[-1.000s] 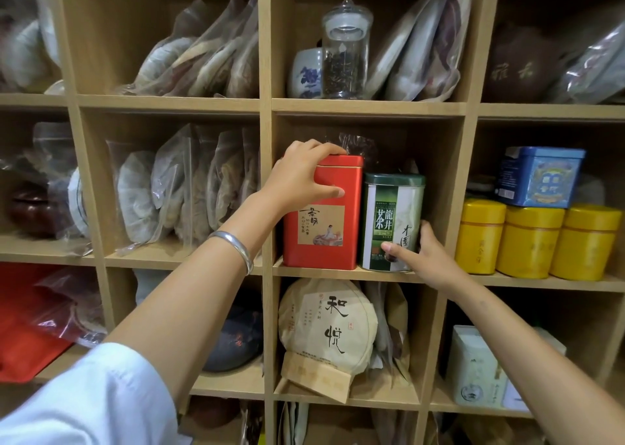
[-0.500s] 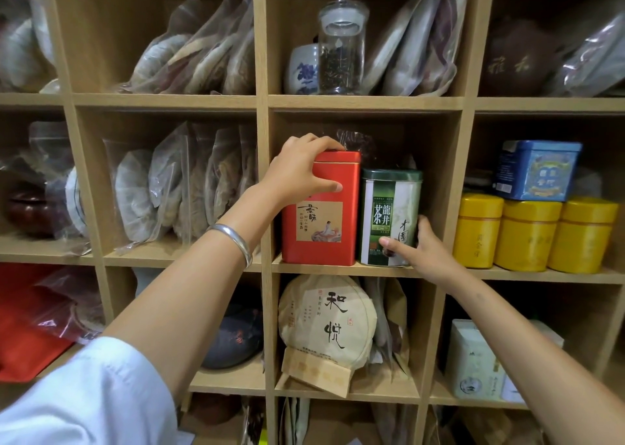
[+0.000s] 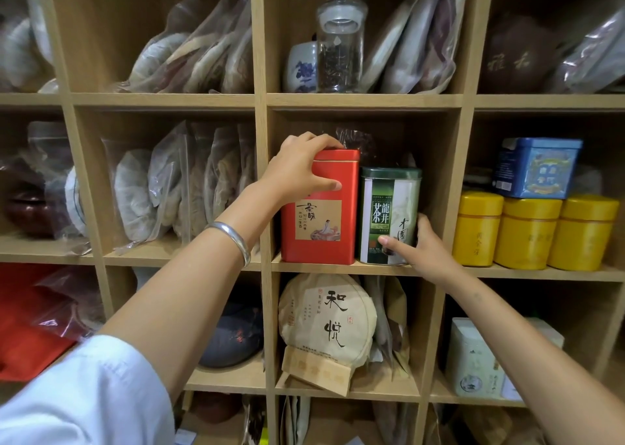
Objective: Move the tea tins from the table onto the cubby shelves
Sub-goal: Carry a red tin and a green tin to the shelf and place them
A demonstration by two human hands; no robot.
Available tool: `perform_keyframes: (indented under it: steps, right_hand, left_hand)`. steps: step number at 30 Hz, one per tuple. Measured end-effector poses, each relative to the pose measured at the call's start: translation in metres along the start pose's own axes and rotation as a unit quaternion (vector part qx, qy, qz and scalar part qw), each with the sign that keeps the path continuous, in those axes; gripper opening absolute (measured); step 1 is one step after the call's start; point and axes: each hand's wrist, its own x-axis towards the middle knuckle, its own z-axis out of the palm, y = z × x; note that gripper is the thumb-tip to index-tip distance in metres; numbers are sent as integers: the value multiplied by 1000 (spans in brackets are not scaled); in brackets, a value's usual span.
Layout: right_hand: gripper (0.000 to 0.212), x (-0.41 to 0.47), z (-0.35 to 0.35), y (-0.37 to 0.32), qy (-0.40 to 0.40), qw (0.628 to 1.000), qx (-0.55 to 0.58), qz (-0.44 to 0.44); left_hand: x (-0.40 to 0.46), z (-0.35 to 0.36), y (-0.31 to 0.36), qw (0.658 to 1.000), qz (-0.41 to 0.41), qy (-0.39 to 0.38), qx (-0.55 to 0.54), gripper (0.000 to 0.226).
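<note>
your left hand (image 3: pixel 301 170) is still clamped over the top of the red tea tin (image 3: pixel 319 214), fingers curled across the lid and thumb pressed on its front face. your right hand (image 3: pixel 422 245) still grips the lower right side of the green tea tin (image 3: pixel 389 214), index finger laid across the label and the other fingers wrapped round the side. over the last second very little has changed: both tins stand upright in the same middle cubby (image 3: pixel 436 133), just beside each other, their bases flat on the shelf board (image 3: pixel 338 268), and your grips match the earlier ones. only the view has drifted slightly.

that steadiness suggests the placing is essentially done and you are only squaring the pair up. both tins sit close to the front edge, so a small push backward before you let go looks sensible. a crinkled plastic bag (image 3: pixel 358 140) sits behind the red tin and may resist the push.

in the cubby to the right, three yellow tins (image 3: pixel 527 234) stand in a row with a blue tin (image 3: pixel 537 168) stacked on top. the table is out of sight, so you cannot tell from here whether more tins are waiting. releasing both hands seems the natural next step.
</note>
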Motion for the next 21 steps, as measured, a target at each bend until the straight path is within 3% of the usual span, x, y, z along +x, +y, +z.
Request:
perform_keyframes:
  steps: [21]
  right_hand:
    - [85,2,2,1,13,1000,-17,-3]
  left_hand:
    - [-2,-2,5,1000,-13,-7,-2,62]
